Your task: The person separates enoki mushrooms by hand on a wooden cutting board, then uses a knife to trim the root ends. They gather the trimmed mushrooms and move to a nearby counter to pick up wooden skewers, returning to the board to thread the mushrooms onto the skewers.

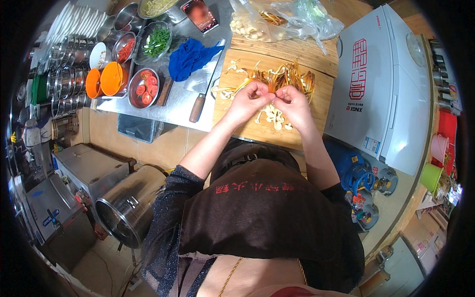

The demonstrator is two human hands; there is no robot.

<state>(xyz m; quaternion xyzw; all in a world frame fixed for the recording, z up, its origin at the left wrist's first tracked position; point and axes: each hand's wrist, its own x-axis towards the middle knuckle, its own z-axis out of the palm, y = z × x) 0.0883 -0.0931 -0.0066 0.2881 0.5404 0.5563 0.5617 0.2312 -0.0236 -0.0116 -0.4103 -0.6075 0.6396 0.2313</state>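
Note:
Over the wooden cutting board (323, 92), my left hand (252, 100) and my right hand (295, 105) meet fingertip to fingertip. Between them they pinch a small bunch of brown mushroom stems (272, 88); which fingers bear on which stems is partly hidden. Just beyond my hands lies a heap of long, thin, brown-stemmed mushrooms (297, 76) with pale caps. Loose cream-coloured mushrooms (276, 118) are scattered on the board below my fingers, and a few more (225, 93) lie by its left edge.
An open plastic bag of mushrooms (256, 28) sits behind the board. To the left are a wooden-handled cleaver (197, 107), a blue cloth (189, 59), halved tomatoes (147, 89) in a steel bowl, and chopped greens (156, 42). A white chest freezer (374, 85) stands at the right.

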